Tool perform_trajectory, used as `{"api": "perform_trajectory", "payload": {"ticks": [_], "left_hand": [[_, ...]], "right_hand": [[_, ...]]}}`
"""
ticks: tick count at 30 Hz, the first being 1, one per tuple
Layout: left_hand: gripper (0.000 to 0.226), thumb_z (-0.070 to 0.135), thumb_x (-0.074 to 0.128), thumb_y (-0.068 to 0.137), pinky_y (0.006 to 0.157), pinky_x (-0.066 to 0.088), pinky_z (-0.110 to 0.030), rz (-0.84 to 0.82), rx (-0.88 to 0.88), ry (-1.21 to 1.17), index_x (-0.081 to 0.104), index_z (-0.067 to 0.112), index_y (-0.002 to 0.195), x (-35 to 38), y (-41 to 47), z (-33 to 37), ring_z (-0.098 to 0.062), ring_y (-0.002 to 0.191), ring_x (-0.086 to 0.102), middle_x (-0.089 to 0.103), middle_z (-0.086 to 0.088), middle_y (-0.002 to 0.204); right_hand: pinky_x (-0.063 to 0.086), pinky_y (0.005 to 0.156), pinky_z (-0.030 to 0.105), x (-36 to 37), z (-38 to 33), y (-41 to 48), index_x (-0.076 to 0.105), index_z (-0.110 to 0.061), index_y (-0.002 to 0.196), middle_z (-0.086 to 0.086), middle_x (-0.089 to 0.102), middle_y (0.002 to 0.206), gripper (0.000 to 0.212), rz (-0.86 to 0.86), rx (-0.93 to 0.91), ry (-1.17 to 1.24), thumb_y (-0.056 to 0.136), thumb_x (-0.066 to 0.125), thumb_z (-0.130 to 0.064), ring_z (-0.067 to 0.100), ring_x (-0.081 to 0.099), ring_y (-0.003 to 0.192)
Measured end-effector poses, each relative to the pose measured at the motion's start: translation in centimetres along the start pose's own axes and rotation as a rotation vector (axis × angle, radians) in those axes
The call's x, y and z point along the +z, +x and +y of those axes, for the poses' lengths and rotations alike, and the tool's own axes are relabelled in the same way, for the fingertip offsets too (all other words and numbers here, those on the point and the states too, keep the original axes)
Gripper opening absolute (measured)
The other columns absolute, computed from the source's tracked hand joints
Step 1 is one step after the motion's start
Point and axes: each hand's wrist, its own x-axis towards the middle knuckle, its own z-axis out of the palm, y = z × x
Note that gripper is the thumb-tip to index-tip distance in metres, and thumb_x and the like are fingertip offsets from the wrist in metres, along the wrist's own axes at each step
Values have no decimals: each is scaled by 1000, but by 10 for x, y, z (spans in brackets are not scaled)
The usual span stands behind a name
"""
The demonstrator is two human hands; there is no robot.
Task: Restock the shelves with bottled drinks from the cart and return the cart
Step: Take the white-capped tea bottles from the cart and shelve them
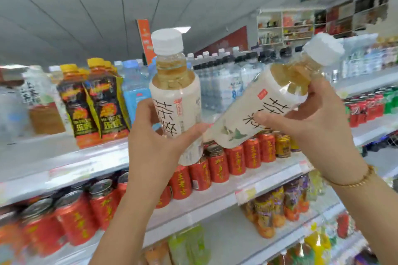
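**Desk:** Drinks aisle, restocking. You held two white-capped tea bottles up before the shelves, one to each hand. How would they handle?

**Reporter:** They looked full, so fairly heavy for their size. The thin plastic walls would probably give under a hard squeeze, and the smooth sleeve labels could slip. Your left hand (155, 142) was wrapped round the lower label of the left bottle (175, 92). Your right hand (308, 127) gripped the right bottle (265, 103) just below its shoulder. Mid-body looked the sound hold, not the cap.

**Desk:** And which way did they point?

**Reporter:** The left bottle stood upright, long axis vertical, cap up. The right bottle was tilted, cap up and to your right, base down toward your left hand; whether they touched, I couldn't tell. You held both in the air in front of the red cans (217, 165), about level with the top shelf (49, 153). The cart was out of view.
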Motion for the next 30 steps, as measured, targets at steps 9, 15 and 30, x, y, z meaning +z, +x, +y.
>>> {"api": "perform_trajectory", "payload": {"ticks": [9, 15, 30], "left_hand": [[60, 38, 86, 54, 71, 51, -16, 181, -79, 129, 55, 29, 104, -49, 1, 7, 10, 88, 61, 66, 20, 98], [63, 42, 84, 55, 77, 52, -25, 374, -84, 292, 54, 23, 107, -97, -7, 11, 0, 93, 61, 66, 14, 101], [66, 34, 85, 64, 69, 42, -23, 503, -131, 567, 51, 10, 115, -261, 102, -65, -12, 84, 58, 61, 6, 98]], "right_hand": [[56, 75, 22, 43, 1, 32, 56, -19, 109, -2, 68, 105, 58, -184, 17, 163, 56, 79, -16, 10, 65, 100], [56, 81, 34, 95, 1, 34, 57, -19, 108, -1, 69, 103, 67, -363, 13, 317, 50, 89, -9, 16, 65, 101], [52, 89, 29, 331, -5, 61, 52, -17, 124, -5, 65, 112, 73, -432, -83, 157, 59, 85, -22, 6, 62, 101]]}}
